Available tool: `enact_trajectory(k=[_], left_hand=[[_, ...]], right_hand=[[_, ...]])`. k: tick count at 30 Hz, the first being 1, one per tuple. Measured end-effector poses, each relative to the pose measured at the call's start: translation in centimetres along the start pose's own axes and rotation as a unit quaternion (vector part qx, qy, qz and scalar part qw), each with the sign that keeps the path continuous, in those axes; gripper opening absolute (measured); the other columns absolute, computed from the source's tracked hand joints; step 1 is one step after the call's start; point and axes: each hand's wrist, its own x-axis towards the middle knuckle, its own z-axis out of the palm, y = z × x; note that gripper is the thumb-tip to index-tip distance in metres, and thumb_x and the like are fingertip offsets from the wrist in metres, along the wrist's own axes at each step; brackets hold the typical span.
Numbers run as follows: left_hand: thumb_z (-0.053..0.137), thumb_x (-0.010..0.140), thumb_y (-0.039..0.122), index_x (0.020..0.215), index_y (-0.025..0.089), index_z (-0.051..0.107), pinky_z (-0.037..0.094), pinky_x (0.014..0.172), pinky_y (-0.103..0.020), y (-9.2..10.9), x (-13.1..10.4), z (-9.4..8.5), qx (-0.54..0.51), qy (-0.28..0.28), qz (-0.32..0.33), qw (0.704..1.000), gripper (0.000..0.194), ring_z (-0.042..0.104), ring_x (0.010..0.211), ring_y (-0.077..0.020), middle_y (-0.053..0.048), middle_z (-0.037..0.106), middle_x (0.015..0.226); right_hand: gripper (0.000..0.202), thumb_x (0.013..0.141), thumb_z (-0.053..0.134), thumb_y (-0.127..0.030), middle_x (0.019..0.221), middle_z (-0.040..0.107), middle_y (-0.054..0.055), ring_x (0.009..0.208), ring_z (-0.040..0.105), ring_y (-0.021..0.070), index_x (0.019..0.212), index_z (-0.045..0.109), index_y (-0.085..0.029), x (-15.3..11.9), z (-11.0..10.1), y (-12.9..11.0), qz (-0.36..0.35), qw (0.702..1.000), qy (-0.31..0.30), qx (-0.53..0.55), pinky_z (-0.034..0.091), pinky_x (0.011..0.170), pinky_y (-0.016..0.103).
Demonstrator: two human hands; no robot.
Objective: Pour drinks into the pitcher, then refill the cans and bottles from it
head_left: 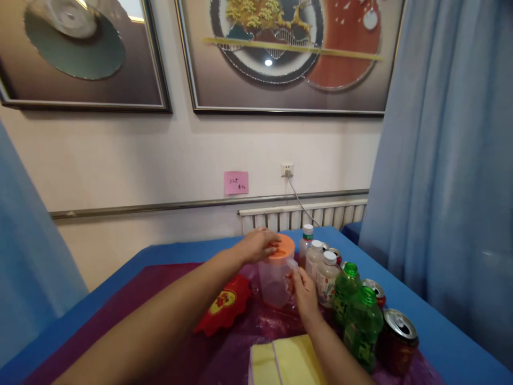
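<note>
Left hand (260, 246) extended palm-down, half-curled on the orange lid (286, 245), can't tell if gripping; right hand (305, 293) closed round the handle (292, 263) of the translucent pitcher (272, 283), toward the table's (168, 252) far edge.

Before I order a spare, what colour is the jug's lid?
The lid is orange, shown in the head view.

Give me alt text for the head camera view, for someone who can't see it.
A person's left hand rests on the orange lid of a clear pitcher while the right hand grips its handle. Bottles and cans stand to its right on a table; a red scalloped object lies to its left and yellow cloth in front.
</note>
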Motion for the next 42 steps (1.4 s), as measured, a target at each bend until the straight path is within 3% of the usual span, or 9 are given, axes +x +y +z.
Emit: enact_trajectory(k=[3,6,10,16,23,32,37,42], left_hand=[[0.068,0.083,0.026,0.105,0.021,0.072,0.046,0.092,-0.028,-1.3,2.6,-0.1,0.004,-0.051,0.043,0.998,0.023,0.066,0.092,-0.0177,-0.004,0.075,0.102],[0.070,0.082,0.023,0.105,0.021,0.071,0.044,0.093,-0.026,-1.5,3.5,-0.1,0.009,-0.081,0.082,0.993,0.022,0.064,0.099,-0.0174,-0.003,0.073,0.109],[0.063,0.090,0.024,0.097,0.021,0.068,0.042,0.091,-0.026,-1.4,3.3,-0.1,0.032,-0.094,0.096,0.990,0.010,0.060,0.094,-0.0168,-0.003,0.070,0.106],[0.056,0.094,0.026,0.096,0.020,0.063,0.040,0.083,-0.027,-1.7,2.5,0.0,0.078,-0.093,0.083,0.989,0.009,0.054,0.089,-0.0177,-0.003,0.065,0.104],[0.055,0.096,0.027,0.093,0.020,0.061,0.039,0.084,-0.028,-0.7,3.0,-0.4,0.115,-0.119,0.107,0.980,0.010,0.055,0.086,-0.0172,-0.004,0.067,0.101],[0.055,0.094,0.032,0.097,0.020,0.067,0.043,0.071,-0.029,0.2,4.3,-0.4,0.156,-0.128,0.034,0.979,0.017,0.064,0.085,-0.0211,-0.007,0.072,0.095],[0.055,0.092,0.031,0.091,0.018,0.070,0.045,0.080,-0.034,1.1,4.4,-0.6,0.148,-0.119,0.003,0.982,0.019,0.067,0.094,-0.0261,-0.012,0.074,0.094],[0.057,0.087,0.031,0.082,0.016,0.069,0.047,0.077,-0.035,1.2,5.4,-2.3,0.103,-0.076,-0.069,0.989,0.020,0.068,0.089,-0.0281,-0.014,0.075,0.090]], right_hand=[[0.059,0.086,0.051,-0.076,0.051,0.045,-0.006,0.047,0.039,0.0119,0.073,0.059,-0.019,-0.2,-0.4,0.6,0.008,1.000,-0.006,0.028,0.031,0.046,0.024],[0.057,0.088,0.049,-0.074,0.051,0.043,-0.007,0.047,0.037,0.0113,0.068,0.054,-0.021,-0.3,-0.6,1.0,-0.005,1.000,0.005,0.018,0.029,0.046,0.024],[0.053,0.094,0.044,-0.067,0.053,0.044,-0.006,0.050,0.040,0.0124,0.066,0.048,-0.023,0.0,-0.2,1.3,-0.061,0.994,0.059,-0.075,0.031,0.050,0.025],[0.045,0.099,0.039,-0.055,0.053,0.044,-0.006,0.048,0.039,0.0125,0.069,0.047,-0.023,0.4,0.7,1.6,-0.153,0.962,0.109,-0.199,0.026,0.051,0.026],[0.041,0.099,0.038,-0.051,0.051,0.043,-0.007,0.045,0.041,0.0129,0.069,0.044,-0.024,0.6,0.1,2.2,-0.167,0.954,0.110,-0.222,0.027,0.049,0.026],[0.042,0.100,0.036,-0.051,0.051,0.042,-0.006,0.045,0.038,0.0131,0.070,0.046,-0.024,1.0,0.1,2.0,-0.170,0.946,0.128,-0.243,0.025,0.049,0.027],[0.042,0.100,0.037,-0.052,0.051,0.044,-0.006,0.045,0.040,0.0133,0.070,0.047,-0.024,1.1,0.1,2.2,-0.169,0.946,0.123,-0.249,0.026,0.049,0.027],[0.044,0.101,0.036,-0.054,0.050,0.047,-0.005,0.044,0.041,0.0143,0.073,0.050,-0.024,0.8,0.5,2.2,-0.168,0.944,0.132,-0.251,0.027,0.048,0.028]])
